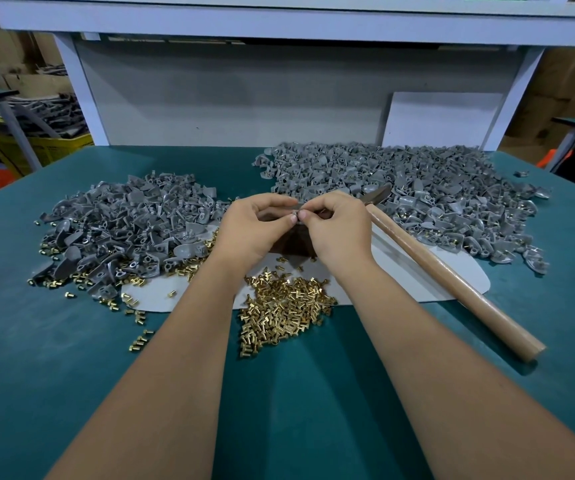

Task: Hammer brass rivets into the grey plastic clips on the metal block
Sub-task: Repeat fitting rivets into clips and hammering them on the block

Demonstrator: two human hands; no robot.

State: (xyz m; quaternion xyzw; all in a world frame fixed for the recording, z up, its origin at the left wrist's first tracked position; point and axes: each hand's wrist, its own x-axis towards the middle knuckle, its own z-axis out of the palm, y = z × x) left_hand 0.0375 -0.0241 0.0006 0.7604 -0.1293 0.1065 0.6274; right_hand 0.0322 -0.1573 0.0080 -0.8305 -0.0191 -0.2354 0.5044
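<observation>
1. The left hand (252, 227) and the right hand (337, 226) meet fingertip to fingertip above the middle of the table (71, 358). Both are curled, thumbs and forefingers pressed together on one small grey clip (296, 213) held between them.
2. The clip is mostly hidden by the fingertips; whether a rivet sits in it cannot be told.
3. Directly below the hands stands a dark metal block (294, 242), largely covered by the palms and wrists, on a pale sheet (452, 268) spread on the green table.
4. A hammer lies just right of the right hand. Its metal head (377, 195) points toward the far pile, and its wooden handle (452, 275) runs diagonally toward the near right, across the pale sheet and onto the green surface.
5. A heap of brass rivets (284, 306) lies between the forearms, just nearer than the block, half on the sheet and half on the table.
6. To the left is a pile of grey plastic clips (123, 223), with loose rivets (138, 342) scattered along its near edge.
7. To the far right is a larger pile of grey clips (417, 192), some showing brass pins.
8. Behind the table rises a grey back panel (244, 98) with a white board (441, 119) leaning against it, under a pale shelf (279, 20).
</observation>
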